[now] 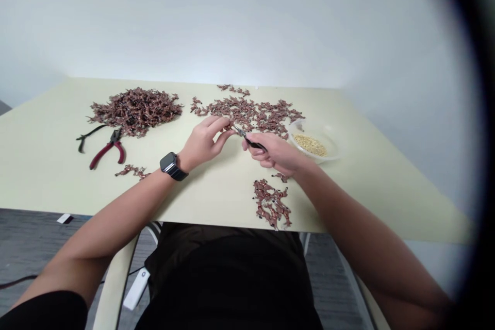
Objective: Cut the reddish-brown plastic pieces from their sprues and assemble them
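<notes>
The tabletop (pixel 216 191) is finished in a smooth, pale coating of low sheen. The heaped brown pieces (pixel 137 109) are given a glossy, metallic-looking surface on which small highlights are seen; the base material cannot be determined. On the held pliers (pixel 244 135), shiny bare metal is exposed at the nose. On the red-handled pliers (pixel 102 154), a dark metal head is paired with plastic-looking grips. The bowl (pixel 327 139) is made of smooth, translucent plastic. The watch (pixel 169 163) is faced in glossy black. The wall (pixel 201 20) is finished smooth and matt.

A smartwatch (pixel 169 164) and black top (pixel 228 286) are worn.
</notes>
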Motion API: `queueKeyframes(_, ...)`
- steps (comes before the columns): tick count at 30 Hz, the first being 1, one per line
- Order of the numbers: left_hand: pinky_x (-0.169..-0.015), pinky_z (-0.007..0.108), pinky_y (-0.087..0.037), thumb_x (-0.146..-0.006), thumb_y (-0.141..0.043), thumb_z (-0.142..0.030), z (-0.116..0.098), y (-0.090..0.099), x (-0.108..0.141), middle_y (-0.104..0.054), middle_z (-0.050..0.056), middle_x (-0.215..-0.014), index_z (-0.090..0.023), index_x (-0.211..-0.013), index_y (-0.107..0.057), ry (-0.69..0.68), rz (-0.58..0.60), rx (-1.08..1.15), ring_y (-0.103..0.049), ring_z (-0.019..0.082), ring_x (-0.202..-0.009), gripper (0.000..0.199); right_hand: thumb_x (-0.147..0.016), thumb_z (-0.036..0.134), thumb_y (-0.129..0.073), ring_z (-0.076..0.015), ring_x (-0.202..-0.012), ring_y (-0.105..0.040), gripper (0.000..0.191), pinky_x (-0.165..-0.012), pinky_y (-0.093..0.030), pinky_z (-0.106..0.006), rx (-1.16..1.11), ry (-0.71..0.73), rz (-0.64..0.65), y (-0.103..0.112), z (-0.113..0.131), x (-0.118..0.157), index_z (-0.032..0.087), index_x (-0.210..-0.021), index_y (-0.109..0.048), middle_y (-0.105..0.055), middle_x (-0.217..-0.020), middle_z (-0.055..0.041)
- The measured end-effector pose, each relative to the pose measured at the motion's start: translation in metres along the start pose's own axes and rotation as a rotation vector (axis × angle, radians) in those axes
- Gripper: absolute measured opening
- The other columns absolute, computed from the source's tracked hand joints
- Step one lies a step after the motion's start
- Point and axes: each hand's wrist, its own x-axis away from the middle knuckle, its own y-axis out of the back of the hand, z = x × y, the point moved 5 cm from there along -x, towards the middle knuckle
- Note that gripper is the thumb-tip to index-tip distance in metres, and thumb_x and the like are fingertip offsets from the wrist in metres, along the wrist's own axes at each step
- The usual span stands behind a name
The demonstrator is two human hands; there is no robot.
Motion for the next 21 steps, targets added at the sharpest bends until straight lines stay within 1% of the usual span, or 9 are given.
queueKeyframes(1, -0.078, 0.033, -0.049, -0.105, -0.062, -0.042, 0.001, -0.001, -0.001, -0.072, 0.008, -0.093, -0.019, -0.110, -0.069, 0.064, -0.010, 0.057, -0.062, 0.019, -0.083, 0.025, -0.101, 0.060, -0.055, -0.0127, -0.058, -0.020, 0.039, -0.049, -0.015, -0.029, 0.088, 0.051, -0.067, 0.004, 0.001, -0.001, 0.023, -0.092, -0.061, -0.034, -0.072, 0.0038)
queueKeyframes(3, -0.070, 0.029, -0.046, -0.103, -0.065, -0.045, 0.004, -0.004, 0.000, -0.069, 0.004, -0.085, -0.019, -0.107, -0.071, 0.210, -0.009, 0.190, -0.058, 0.015, -0.074, 0.028, -0.099, 0.058, -0.058, -0.0141, -0.060, -0.033, 0.037, -0.053, -0.026, -0.030, 0.358, 0.196, -0.256, 0.014, 0.007, -0.001, 0.022, -0.091, -0.062, -0.044, -0.072, 0.0017)
queueKeyframes(5, -0.062, 0.026, -0.041, -0.100, -0.069, -0.048, 0.008, -0.009, 0.002, -0.066, 0.002, -0.077, -0.018, -0.098, -0.073, 0.343, 0.027, 0.289, -0.052, 0.013, -0.067, 0.031, -0.098, 0.055, -0.062, -0.0164, -0.065, -0.043, 0.034, -0.061, -0.035, -0.032, 0.644, 0.335, -0.433, 0.020, 0.012, 0.001, 0.022, -0.094, -0.065, -0.053, -0.073, -0.0001)
queueKeyframes(7, -0.058, 0.025, -0.037, -0.098, -0.072, -0.049, 0.013, -0.013, 0.004, -0.065, 0.001, -0.071, -0.017, -0.089, -0.074, 0.446, 0.063, 0.340, -0.049, 0.011, -0.062, 0.033, -0.097, 0.053, -0.063, -0.0190, -0.068, -0.050, 0.032, -0.067, -0.040, -0.034, 0.836, 0.433, -0.518, 0.023, 0.014, 0.002, 0.022, -0.104, -0.068, -0.060, -0.077, -0.0021)
queueKeyframes(9, -0.057, 0.025, -0.037, -0.098, -0.072, -0.048, 0.018, -0.017, 0.007, -0.065, 0.002, -0.069, -0.017, -0.086, -0.074, 0.513, 0.089, 0.387, -0.049, 0.011, -0.060, 0.034, -0.098, 0.050, -0.062, -0.0220, -0.075, -0.057, 0.033, -0.073, -0.044, -0.037, 0.950, 0.512, -0.525, 0.024, 0.014, 0.002, 0.021, -0.114, -0.068, -0.068, -0.088, -0.0063)
queueKeyframes(12, -0.060, 0.025, -0.042, -0.098, -0.072, -0.047, 0.021, -0.022, 0.009, -0.067, 0.003, -0.073, -0.016, -0.094, -0.076, 0.561, 0.119, 0.528, -0.053, 0.011, -0.062, 0.031, -0.098, 0.046, -0.062, -0.0275, -0.091, -0.065, 0.036, -0.083, -0.049, -0.041, 1.053, 0.585, -0.526, 0.024, 0.013, 0.003, 0.020, -0.122, -0.066, -0.072, -0.108, -0.0125)
queueKeyframes(15, -0.062, 0.025, -0.044, -0.098, -0.072, -0.046, 0.018, -0.025, 0.009, -0.069, 0.005, -0.080, -0.016, -0.099, -0.075, 0.605, 0.156, 0.696, -0.053, 0.011, -0.064, 0.031, -0.099, 0.045, -0.062, -0.0313, -0.100, -0.067, 0.037, -0.088, -0.052, -0.044, 1.099, 0.580, -0.527, 0.024, 0.010, 0.002, 0.020, -0.126, -0.065, -0.072, -0.115, -0.0145)
queueKeyframes(18, -0.064, 0.025, -0.045, -0.098, -0.073, -0.045, 0.012, -0.027, 0.009, -0.070, 0.006, -0.081, -0.015, -0.091, -0.074, 0.647, 0.199, 0.825, -0.053, 0.010, -0.064, 0.031, -0.099, 0.045, -0.062, -0.0326, -0.104, -0.069, 0.036, -0.089, -0.053, -0.044, 1.118, 0.578, -0.505, 0.022, 0.009, 0.002, 0.021, -0.126, -0.065, -0.073, -0.118, -0.0145)
queueKeyframes(21, -0.063, 0.025, -0.044, -0.096, -0.075, -0.042, 0.008, -0.026, 0.008, -0.069, 0.006, -0.080, -0.014, -0.083, -0.072, 0.688, 0.222, 0.892, -0.053, 0.010, -0.064, 0.032, -0.100, 0.043, -0.062, -0.0318, -0.103, -0.070, 0.034, -0.089, -0.054, -0.044, 1.127, 0.577, -0.486, 0.020, 0.010, 0.003, 0.021, -0.125, -0.066, -0.073, -0.120, -0.0135)
